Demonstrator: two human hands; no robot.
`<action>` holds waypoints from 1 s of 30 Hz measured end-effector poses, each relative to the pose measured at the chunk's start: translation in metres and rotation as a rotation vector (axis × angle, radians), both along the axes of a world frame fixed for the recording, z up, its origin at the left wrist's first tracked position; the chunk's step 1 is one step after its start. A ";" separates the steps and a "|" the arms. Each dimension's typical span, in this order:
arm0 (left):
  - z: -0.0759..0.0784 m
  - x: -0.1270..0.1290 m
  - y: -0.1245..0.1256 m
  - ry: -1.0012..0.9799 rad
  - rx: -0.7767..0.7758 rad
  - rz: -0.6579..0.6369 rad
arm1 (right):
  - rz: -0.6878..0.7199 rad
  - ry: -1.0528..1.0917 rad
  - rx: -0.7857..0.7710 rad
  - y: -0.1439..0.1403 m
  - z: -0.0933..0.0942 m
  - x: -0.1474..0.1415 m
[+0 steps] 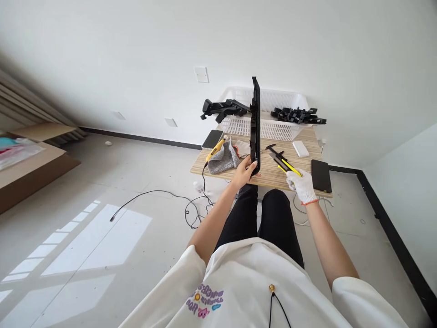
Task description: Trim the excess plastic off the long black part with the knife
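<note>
My bare left hand (245, 173) grips the lower end of a long black plastic part (255, 127), which stands upright above the table's front edge. My right hand (301, 184), in a white knit glove with an orange cuff, is closed around a yellow utility knife (289, 166). The knife's blade points up and left, toward the black part but apart from it. Black calipers (277, 152) lie on the table just beyond the knife. A grey cloth (224, 158) and a yellow corded tool (215, 149) lie left of my left hand.
Behind, a white plastic basket (280, 132) on the wooden table (268, 181) holds black plastic parts at left (225, 108) and right (298, 115). A white box (300, 148) and a black slab (321, 176) lie at right, a dark flat device (212, 139) at left. A cable (153, 191) trails across the floor.
</note>
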State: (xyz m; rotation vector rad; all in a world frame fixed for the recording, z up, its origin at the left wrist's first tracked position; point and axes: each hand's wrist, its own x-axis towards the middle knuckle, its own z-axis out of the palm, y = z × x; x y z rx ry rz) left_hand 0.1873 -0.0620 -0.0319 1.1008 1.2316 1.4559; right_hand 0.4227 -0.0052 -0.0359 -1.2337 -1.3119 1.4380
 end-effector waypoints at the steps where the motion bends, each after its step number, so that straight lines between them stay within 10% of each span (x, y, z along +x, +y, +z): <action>1: -0.001 0.000 0.009 0.013 -0.004 -0.023 | 0.006 -0.004 0.000 0.000 0.001 -0.001; 17: -0.016 -0.022 0.025 -0.081 0.037 -0.223 | 0.111 -0.193 0.006 0.034 0.006 -0.020; 30: -0.017 -0.013 0.031 -0.189 -0.047 -0.022 | 0.121 -0.269 0.036 0.031 0.003 -0.015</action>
